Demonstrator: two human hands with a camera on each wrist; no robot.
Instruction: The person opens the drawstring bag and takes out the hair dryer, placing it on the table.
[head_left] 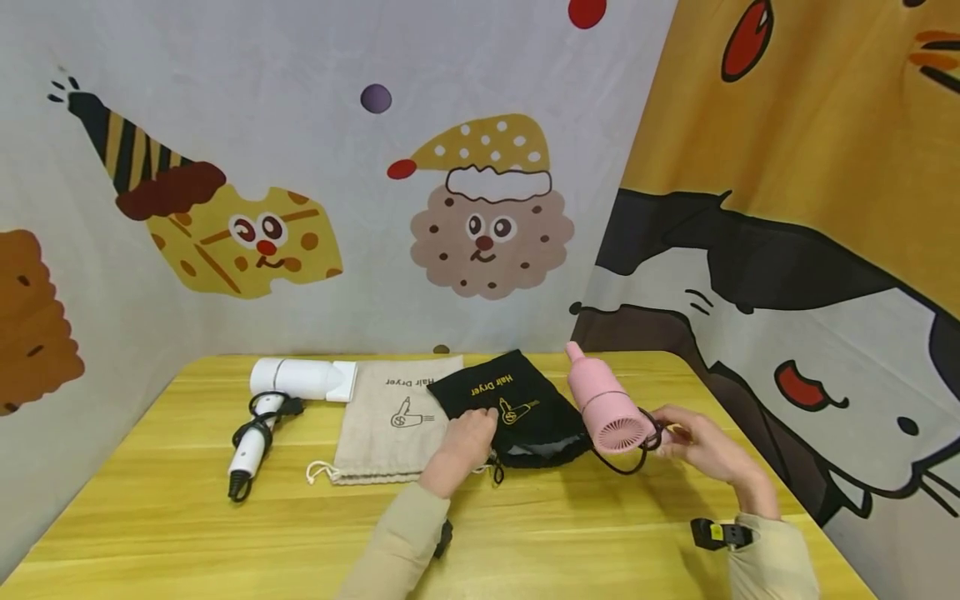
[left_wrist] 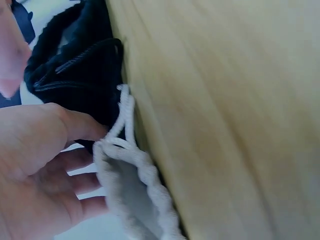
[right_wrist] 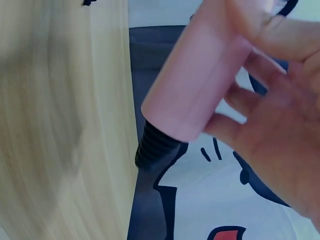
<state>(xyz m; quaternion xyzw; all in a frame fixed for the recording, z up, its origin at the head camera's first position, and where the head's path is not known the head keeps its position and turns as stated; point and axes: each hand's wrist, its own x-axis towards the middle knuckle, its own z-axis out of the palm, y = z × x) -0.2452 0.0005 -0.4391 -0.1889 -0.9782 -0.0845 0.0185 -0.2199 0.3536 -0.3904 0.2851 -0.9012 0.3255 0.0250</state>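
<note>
My right hand (head_left: 705, 443) grips the pink hair dryer (head_left: 600, 400) by its handle, raised over the right part of the table with its round vented end toward me. In the right wrist view, thumb and fingers wrap the pink handle (right_wrist: 187, 85), and a ribbed black cord sleeve sticks out of its end. My left hand (head_left: 467, 440) pinches the left edge of a black drawstring pouch (head_left: 536, 442) printed "Hair Dryer". The mouth of that pouch (left_wrist: 85, 100) gapes a little. Partly under it lies a beige drawstring pouch (head_left: 367, 446), its white cord close by my left fingers.
At the left of the wooden table (head_left: 187, 533) lies a white hair dryer (head_left: 300, 379) with its black cord wound round the handle. A printed cloth (head_left: 300, 75) with cartoon figures hangs behind the table and along its sides.
</note>
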